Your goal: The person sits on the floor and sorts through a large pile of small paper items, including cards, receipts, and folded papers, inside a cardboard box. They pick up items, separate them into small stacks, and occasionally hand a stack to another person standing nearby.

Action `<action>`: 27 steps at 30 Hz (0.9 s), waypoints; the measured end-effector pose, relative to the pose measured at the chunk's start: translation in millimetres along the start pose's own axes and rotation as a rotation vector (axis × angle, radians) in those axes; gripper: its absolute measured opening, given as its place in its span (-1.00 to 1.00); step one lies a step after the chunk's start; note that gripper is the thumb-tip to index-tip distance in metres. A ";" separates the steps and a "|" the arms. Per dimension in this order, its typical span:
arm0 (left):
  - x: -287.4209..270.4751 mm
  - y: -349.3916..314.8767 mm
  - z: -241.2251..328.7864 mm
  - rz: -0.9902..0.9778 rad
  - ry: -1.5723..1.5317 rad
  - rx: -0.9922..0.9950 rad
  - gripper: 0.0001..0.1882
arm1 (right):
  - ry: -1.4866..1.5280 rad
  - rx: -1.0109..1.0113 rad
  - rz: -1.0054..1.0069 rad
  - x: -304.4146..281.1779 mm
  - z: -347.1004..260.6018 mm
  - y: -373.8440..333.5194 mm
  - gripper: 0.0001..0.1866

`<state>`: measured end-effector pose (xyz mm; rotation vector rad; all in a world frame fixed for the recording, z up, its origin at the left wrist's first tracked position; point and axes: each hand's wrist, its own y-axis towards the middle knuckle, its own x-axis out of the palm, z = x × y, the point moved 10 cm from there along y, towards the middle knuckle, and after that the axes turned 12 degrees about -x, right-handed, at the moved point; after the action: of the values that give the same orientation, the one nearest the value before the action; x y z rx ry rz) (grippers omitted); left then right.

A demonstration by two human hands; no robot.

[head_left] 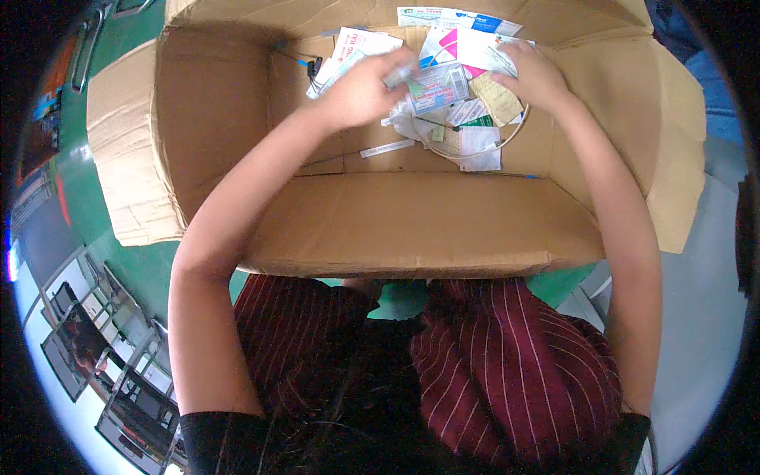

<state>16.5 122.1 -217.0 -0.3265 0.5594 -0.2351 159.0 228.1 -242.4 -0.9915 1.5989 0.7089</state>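
Observation:
My left hand (366,89) reaches over the papers inside a large cardboard box (412,218). Its blurred fingers curl round something pale and translucent, next to a printed plastic packet (438,87); whether the two are joined I cannot tell. At the right of the pile, my right hand (537,75) has thumb and fingers closed on the edge of a white paper (477,49) with pink and blue print beside it. Below both hands lie a yellowish slip (497,101), a looped pale cable (511,142) and a whitish printed sheet (481,150).
More white cards (360,43) and a black connector (314,66) lie at the box's left. A narrow white strip (388,148) rests nearer me. Open flaps (131,146) spread outward over a green floor (119,67). Metal-framed racks (103,348) stand at the lower left.

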 end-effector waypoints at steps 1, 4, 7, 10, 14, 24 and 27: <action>20.0 0.0 4.7 -0.064 0.265 0.054 -0.59 | -0.010 0.073 -0.084 16.8 14.1 -9.6 -0.43; 58.7 2.0 7.8 -0.029 0.541 0.243 -0.46 | -0.059 0.159 -0.093 23.5 15.2 -13.6 -0.40; 67.9 6.7 -4.5 0.011 0.659 0.173 -0.45 | -0.119 0.096 -0.015 15.8 0.4 -4.9 -0.41; 74.9 4.8 -11.8 -0.022 0.777 0.160 -0.51 | -0.222 -0.090 0.118 -1.5 -26.4 1.8 -0.46; 71.7 -10.2 -15.8 0.006 0.819 0.237 -0.60 | -0.178 -0.126 0.004 13.5 -34.8 8.9 -0.46; 45.5 -32.7 -32.9 -0.042 0.852 0.108 -0.58 | -0.104 0.232 -0.370 30.9 20.0 -2.4 -0.45; 29.3 -26.2 -31.4 0.013 0.684 -0.073 -0.58 | -0.201 0.242 -0.348 22.9 24.1 -5.2 -0.44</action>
<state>19.9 81.6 -246.6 -0.3097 1.2470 -0.3152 173.1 240.5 -270.3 -0.9547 1.2606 0.3538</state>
